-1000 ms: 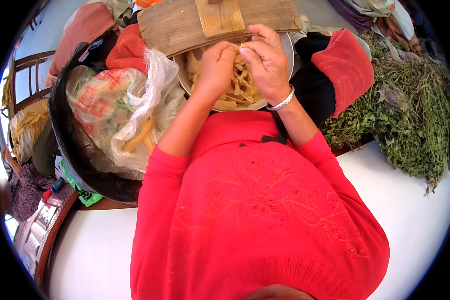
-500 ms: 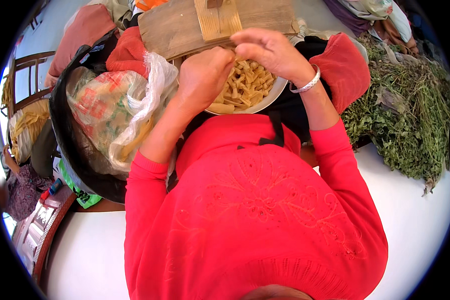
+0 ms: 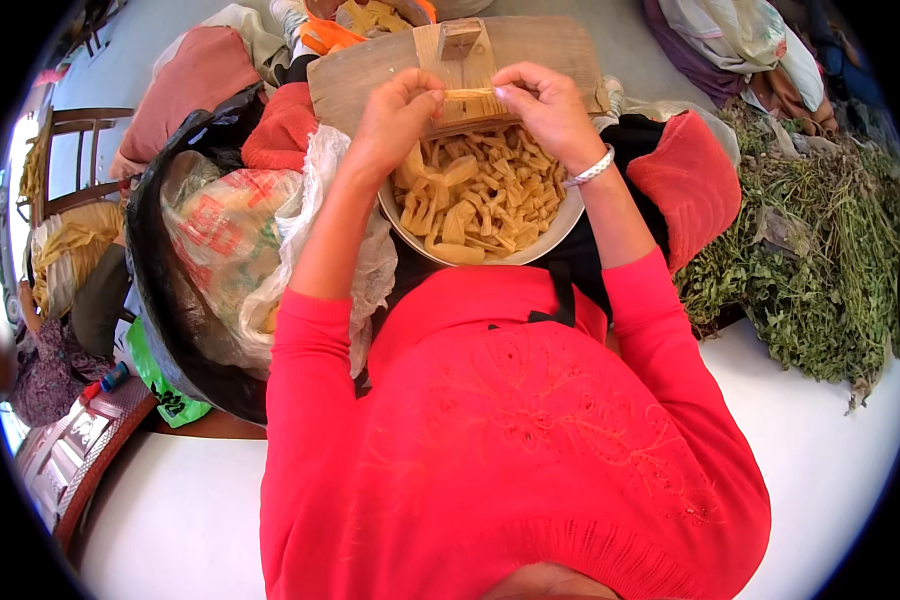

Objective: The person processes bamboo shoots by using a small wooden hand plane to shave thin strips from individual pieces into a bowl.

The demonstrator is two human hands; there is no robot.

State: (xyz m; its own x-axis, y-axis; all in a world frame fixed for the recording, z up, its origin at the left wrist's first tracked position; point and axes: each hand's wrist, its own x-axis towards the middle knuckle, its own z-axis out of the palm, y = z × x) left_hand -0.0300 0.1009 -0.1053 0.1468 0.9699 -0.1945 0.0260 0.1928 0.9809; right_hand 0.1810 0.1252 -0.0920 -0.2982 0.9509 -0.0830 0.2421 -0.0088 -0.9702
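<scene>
Between my two hands a thin, yellowish strip (image 3: 469,94) is stretched level over a wooden board (image 3: 365,75). My left hand (image 3: 398,120) pinches its left end and my right hand (image 3: 552,112), with a pale bracelet at the wrist, pinches the other. On the board, just beyond the strip, stands a small wooden block with a slot (image 3: 460,42). Below my hands a white-rimmed bowl (image 3: 417,243) sits at my lap, heaped with short folded yellowish pieces (image 3: 505,190). The exact material of the strip cannot be made out.
To the left is a black bag (image 3: 153,290) with a crumpled clear plastic bag (image 3: 225,240) in it. A heap of leafy green stalks (image 3: 810,270) lies at the right. Beyond the board, an orange-rimmed container (image 3: 425,12) holds more yellowish pieces. A person in patterned clothing (image 3: 55,375) is at far left.
My hands have moved apart, from close together over the bowl to either side of the strip, now held taut and plainly seen. The view has shifted, showing more of the bowl and board.
</scene>
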